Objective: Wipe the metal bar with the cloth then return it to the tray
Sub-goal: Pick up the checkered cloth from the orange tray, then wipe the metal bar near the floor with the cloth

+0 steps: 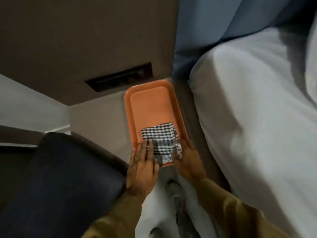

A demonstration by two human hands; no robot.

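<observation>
Landmark: orange tray (135,107), lying on the floor between a bed (248,100) and a dark chair (60,177).
Cloth: checked cloth (160,134) lies on the near end of the tray, partly folded, its near edge reaching the tray's near rim.
Metal bar: not visible anywhere. It may be under or inside the cloth, but the picture does not show this.
Left hand: left hand (143,162) is at the tray's near left corner, palm down, fingers spread flat, fingertips on the cloth's left edge. Grip apart, clamped on nothing.
Right hand: right hand (188,160) is at the tray's near right corner, against the bunched right edge of the cloth. Grip: cannot tell whether it pinches the cloth or only rests there; the fingertips are blurred.
Far end of tray: bare, nothing on it.
Progress, as judged: both hands are at the cloth on the tray and no bar is exposed. Whether wiping is finished or not yet begun cannot be settled from this view.
Outstanding: confirm the bar's location. If it is wrapped in the cloth, it must be shown lying in the tray.
</observation>
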